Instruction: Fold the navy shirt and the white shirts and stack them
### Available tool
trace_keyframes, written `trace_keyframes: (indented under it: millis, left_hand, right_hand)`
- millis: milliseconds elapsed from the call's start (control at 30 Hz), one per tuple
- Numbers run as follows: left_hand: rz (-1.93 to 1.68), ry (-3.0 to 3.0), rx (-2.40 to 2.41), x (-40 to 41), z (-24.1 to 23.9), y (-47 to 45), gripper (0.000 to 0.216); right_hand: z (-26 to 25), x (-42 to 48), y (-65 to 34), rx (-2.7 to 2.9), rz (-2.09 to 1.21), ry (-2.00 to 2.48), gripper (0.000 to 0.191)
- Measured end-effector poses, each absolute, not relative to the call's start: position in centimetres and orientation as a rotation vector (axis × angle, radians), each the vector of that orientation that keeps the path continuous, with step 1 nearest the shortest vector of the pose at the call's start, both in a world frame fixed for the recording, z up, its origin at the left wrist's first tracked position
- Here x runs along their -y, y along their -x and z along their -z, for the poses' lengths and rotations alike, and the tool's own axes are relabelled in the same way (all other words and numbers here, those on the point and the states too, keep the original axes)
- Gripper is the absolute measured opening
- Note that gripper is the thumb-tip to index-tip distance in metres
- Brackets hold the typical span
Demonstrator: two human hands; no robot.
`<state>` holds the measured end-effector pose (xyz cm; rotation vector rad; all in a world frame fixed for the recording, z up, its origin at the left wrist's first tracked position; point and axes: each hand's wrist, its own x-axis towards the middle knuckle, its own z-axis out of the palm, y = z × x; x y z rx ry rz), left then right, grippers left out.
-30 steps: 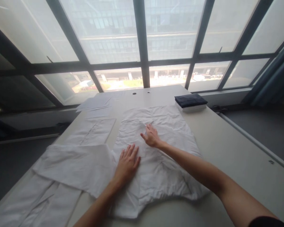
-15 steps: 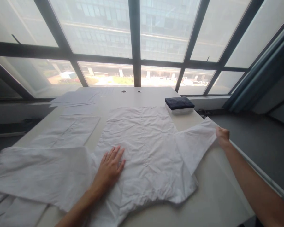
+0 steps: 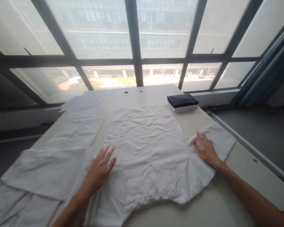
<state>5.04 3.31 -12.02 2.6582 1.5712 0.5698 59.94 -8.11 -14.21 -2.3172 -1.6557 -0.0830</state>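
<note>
A crumpled white shirt [image 3: 146, 148] lies spread flat on the pale table [image 3: 203, 208], both short sleeves laid out to the sides. My left hand [image 3: 100, 167] rests flat on the shirt's left part, fingers stretched out, near the left sleeve [image 3: 49, 170]. Over on the right sleeve [image 3: 217, 138], my right hand [image 3: 203, 146] lies flat with fingers spread, close to the table's right edge. Neither hand grips anything.
A dark folded cloth on a thin white stack [image 3: 182, 102] sits at the back right of the table. Flat white fabric pieces [image 3: 78, 132] lie at the back left, more at the near left corner. Large windows stand behind the table; the floor drops off to the right.
My right hand left the shirt's middle, pulled the right sleeve out to the side, and now presses it flat. My left hand shifted a little left on the shirt.
</note>
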Motion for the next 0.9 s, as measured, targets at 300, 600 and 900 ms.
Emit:
trace_keyframes:
  millis: [300,600,900]
  left_hand:
    - [-0.245,-2.889,-1.436,2.2,9.6,-7.5,0.051]
    - [-0.231,-2.875,-1.486,2.6,11.2,-9.9,0.061]
    - [-0.201,-2.765,-1.592,-3.1,11.0,-11.5,0.06]
  right_hand:
    - [12.4,8.2,-55.3,1.865,0.278,2.039,0.054]
    - [13.7,5.9,-47.2,2.191,0.023,1.924,0.059]
    - [12.7,-1.8,-48.8,2.275,-0.07,1.89,0.059]
